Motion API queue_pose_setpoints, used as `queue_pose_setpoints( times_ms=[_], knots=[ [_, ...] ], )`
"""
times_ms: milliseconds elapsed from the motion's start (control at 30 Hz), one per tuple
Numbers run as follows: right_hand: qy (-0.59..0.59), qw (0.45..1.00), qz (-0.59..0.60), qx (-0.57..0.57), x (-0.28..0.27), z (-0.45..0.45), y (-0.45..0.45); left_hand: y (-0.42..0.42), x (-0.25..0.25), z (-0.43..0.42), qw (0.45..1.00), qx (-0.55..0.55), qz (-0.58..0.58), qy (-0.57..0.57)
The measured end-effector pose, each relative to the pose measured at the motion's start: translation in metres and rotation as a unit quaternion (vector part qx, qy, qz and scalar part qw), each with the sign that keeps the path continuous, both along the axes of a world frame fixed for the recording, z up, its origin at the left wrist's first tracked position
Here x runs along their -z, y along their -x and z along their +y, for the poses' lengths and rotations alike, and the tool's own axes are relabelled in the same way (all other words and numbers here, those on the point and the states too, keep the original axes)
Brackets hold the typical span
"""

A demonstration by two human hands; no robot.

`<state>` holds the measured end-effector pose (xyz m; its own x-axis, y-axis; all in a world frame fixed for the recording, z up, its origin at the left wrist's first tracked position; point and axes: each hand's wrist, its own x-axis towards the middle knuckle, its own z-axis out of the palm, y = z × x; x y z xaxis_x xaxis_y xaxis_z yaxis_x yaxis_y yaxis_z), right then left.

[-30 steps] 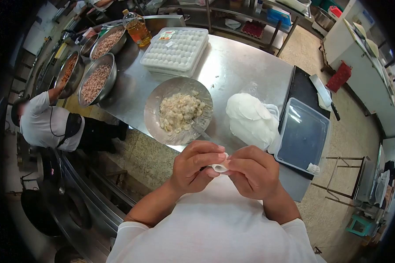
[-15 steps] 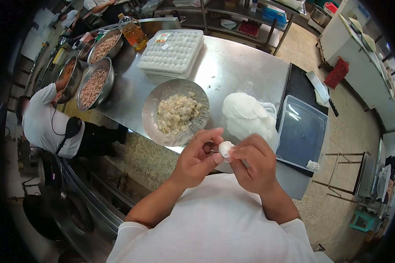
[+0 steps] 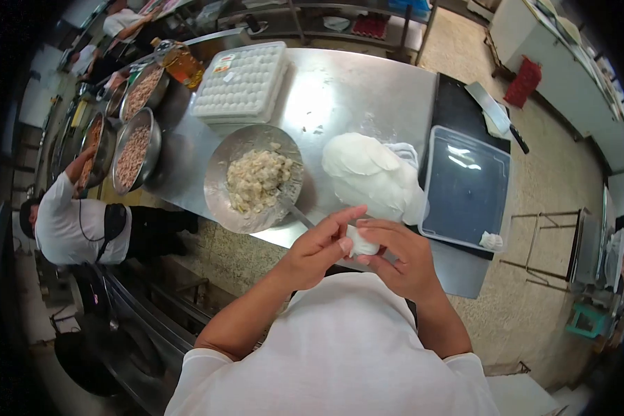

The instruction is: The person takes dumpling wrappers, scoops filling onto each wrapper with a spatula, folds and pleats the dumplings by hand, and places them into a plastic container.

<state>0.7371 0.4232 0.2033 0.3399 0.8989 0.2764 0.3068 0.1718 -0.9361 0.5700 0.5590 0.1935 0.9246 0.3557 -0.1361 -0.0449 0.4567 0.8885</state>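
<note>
Between my two hands, near the table's front edge, is a small white dough piece [image 3: 362,243]. My left hand [image 3: 319,248] touches its left side with thumb and fingers, and my right hand [image 3: 401,258] curls round its right side. Beyond my left hand a metal bowl [image 3: 217,182] holds a chunky pale filling [image 3: 256,179], with a metal utensil [image 3: 297,214] leaning out of it. A large white dough mass [image 3: 371,175] lies behind my hands. To its right, a clear plastic tray [image 3: 464,187] has one small white pleated dumpling [image 3: 491,240] in its near right corner.
A lidded box of white round pieces [image 3: 241,82] and an oil bottle [image 3: 179,64] stand at the back left. Bowls of minced filling [image 3: 133,158] line the left side, where a co-worker [image 3: 83,218] reaches in. A cleaver [image 3: 489,107] lies at the right.
My hands have turned the dough piece, which now looks rounder and closed. The view has shifted, so the table things appear further left.
</note>
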Motion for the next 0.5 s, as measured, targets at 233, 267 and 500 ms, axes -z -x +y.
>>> queue_pose_setpoints(
  times_ms=[233,267,500],
  knots=[
    [0.036,0.998,-0.049,0.017,0.026,-0.053,-0.027,-0.042,0.022,-0.031,0.981,0.082,0.102,-0.141],
    [0.051,0.998,-0.036,0.009,0.030,-0.062,-0.032,-0.053,0.025,-0.038,0.981,0.096,0.098,-0.134],
    [0.143,0.976,0.014,0.163,0.090,-0.174,-0.137,-0.131,0.022,-0.079,0.839,0.223,0.128,-0.479]
  ],
)
